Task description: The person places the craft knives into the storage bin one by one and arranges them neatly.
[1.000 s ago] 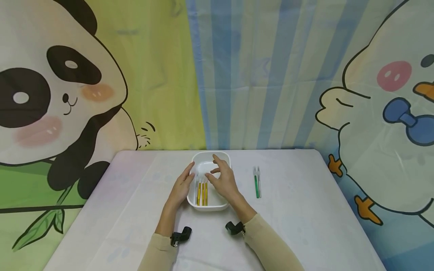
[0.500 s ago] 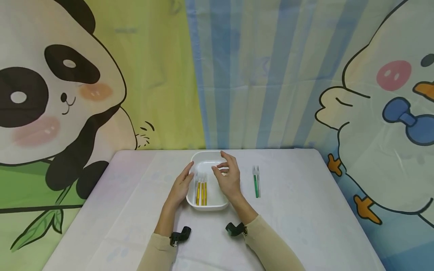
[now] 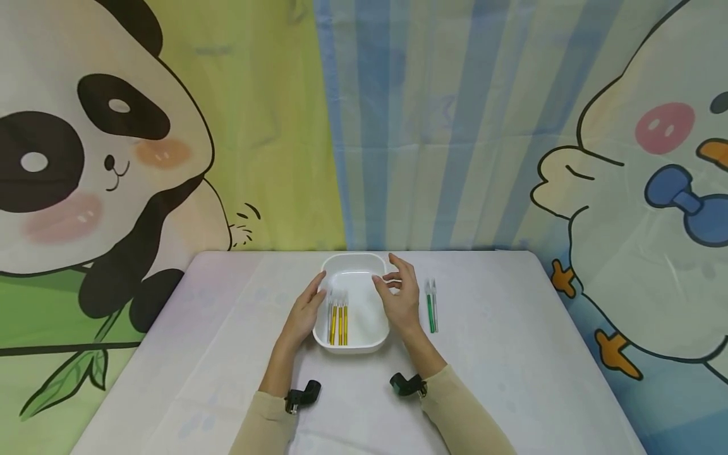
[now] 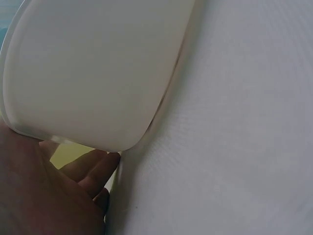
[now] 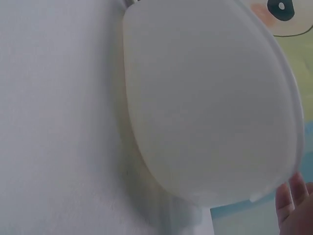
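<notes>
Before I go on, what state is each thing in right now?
White tray: upright, uncovered, on the table.
Tray's forks: mostly yellow, lying side by side in its left half.
Green fork: lying outside, right of the tray.
Pale fork: lying beside the green one.
Left grip: at the tray's left edge.
Right grip: loosely bent, at its right edge.

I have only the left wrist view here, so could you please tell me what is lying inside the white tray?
Observer: Yellow-handled forks lie side by side in the left part of the tray.
Operator: Thank you. Could you also tell me where the right hand is?
Observer: The right hand is at the tray's right rim, with a green-handled fork on the table further right; I cannot tell whether the fingers touch the rim.
</notes>
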`<act>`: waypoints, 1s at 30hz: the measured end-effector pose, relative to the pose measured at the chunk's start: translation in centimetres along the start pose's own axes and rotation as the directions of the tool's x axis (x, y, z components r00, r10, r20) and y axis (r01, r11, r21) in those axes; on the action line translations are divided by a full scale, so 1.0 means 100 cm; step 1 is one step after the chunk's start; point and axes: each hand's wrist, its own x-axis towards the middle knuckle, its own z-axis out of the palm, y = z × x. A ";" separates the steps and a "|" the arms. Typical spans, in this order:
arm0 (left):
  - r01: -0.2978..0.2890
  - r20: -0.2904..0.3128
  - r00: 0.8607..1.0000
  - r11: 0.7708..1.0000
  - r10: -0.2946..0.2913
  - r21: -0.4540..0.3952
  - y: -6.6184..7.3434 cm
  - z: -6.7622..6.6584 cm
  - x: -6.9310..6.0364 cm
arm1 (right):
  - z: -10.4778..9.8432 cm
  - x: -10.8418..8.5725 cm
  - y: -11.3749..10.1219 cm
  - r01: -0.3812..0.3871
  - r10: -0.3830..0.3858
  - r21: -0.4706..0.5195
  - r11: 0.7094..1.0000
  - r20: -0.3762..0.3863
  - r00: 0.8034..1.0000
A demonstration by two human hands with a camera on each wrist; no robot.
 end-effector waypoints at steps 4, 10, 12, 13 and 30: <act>-0.011 -0.008 1.000 1.000 0.011 -0.005 0.000 0.001 0.000 | -0.009 0.001 0.014 -0.017 0.018 -0.021 1.000 0.009 1.000; -0.020 0.001 1.000 1.000 0.020 -0.017 -0.001 0.001 0.002 | -0.024 0.003 0.021 -0.015 0.016 -0.045 0.999 0.022 1.000; -0.019 0.000 1.000 1.000 0.019 -0.022 -0.001 0.001 0.002 | -0.029 0.005 0.024 -0.007 0.008 -0.057 0.998 0.024 1.000; -0.018 -0.002 1.000 1.000 0.018 -0.022 -0.001 0.001 0.002 | -0.031 0.006 0.026 -0.006 0.008 -0.069 0.998 0.025 1.000; 0.006 -0.005 1.000 1.000 -0.006 -0.016 0.001 0.001 0.000 | -0.054 0.014 0.030 -0.022 0.038 -0.203 0.979 0.075 0.996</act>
